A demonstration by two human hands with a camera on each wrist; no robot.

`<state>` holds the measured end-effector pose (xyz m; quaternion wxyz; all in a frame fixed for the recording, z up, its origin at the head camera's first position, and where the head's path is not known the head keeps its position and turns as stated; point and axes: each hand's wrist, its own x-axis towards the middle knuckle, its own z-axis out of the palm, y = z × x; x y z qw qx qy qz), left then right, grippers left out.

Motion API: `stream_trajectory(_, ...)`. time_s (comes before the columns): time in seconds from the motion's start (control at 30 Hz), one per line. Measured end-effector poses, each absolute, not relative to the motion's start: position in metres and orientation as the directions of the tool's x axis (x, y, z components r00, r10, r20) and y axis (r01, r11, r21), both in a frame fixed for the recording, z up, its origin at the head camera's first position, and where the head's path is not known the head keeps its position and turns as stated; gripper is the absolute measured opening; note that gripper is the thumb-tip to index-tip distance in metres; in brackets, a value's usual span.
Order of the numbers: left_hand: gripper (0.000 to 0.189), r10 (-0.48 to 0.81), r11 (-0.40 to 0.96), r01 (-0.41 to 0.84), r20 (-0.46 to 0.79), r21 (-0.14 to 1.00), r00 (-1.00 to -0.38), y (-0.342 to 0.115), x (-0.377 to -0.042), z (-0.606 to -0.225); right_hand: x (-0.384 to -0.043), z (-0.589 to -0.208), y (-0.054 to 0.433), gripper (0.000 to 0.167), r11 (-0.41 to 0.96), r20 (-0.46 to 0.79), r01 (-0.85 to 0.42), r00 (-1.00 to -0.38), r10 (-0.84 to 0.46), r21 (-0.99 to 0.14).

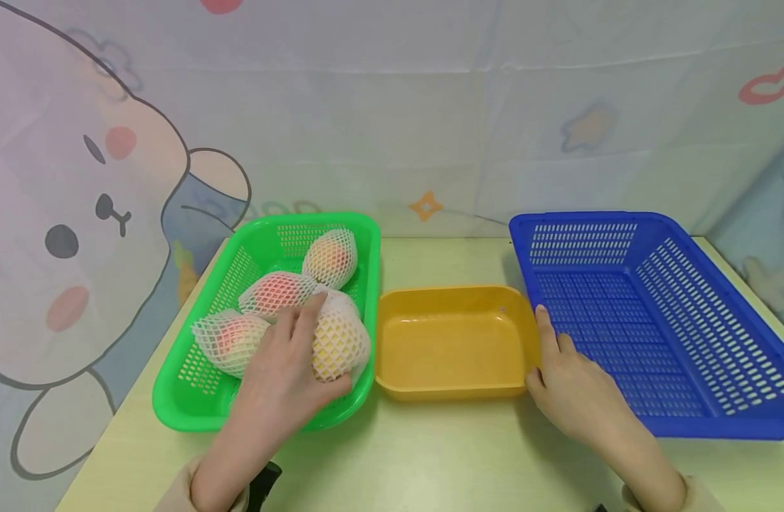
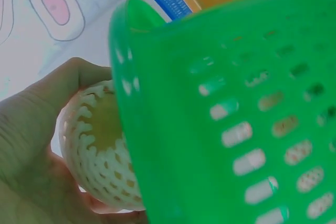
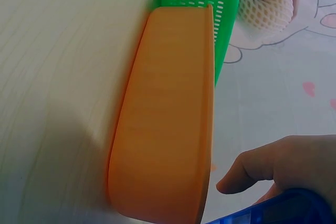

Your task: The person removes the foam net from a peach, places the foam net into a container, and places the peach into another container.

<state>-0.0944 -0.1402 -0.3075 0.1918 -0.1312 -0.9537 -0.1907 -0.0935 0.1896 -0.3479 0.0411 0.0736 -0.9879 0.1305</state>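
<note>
My left hand [image 1: 278, 380] grips a round yellow fruit [image 1: 338, 345] in a white foam net, at the right side of the green basket [image 1: 193, 421]. In the left wrist view, thumb and fingers curl round the netted fruit [image 2: 102, 150] beside the basket's rim. Several red-and-yellow fruits in foam nets, one of them a netted fruit [image 1: 331, 257] at the back, lie in the green basket. My right hand [image 1: 574, 391] is between the yellow-orange tray [image 1: 456, 392] and the blue basket [image 1: 718, 428], its index fingertip at the blue rim, fingers loosely extended, holding nothing.
The tray stands between the two baskets on a pale wooden table [image 1: 443, 462]. A printed cloth [image 1: 379, 128] with a cartoon animal hangs behind. The blue basket's slotted floor and walls show without fruit.
</note>
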Motion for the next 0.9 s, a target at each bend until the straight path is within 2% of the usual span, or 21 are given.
stream_trajectory(0.3, 0.102, 0.21, 0.85, 0.392, 0.456, 0.352, -0.865, -0.13, -0.101, -0.308, -0.094, -0.347, 0.189, 0.079, 0.955, 0.09, -0.149, -0.987, -0.129, -0.257)
stream_trajectory(0.9, 0.09, 0.231, 0.792, 0.439, 0.458, 0.424, -0.858, -0.12, -0.102, -0.316, -0.094, -0.348, 0.189, 0.079, 0.956, 0.087, -0.15, -0.987, -0.132, -0.252)
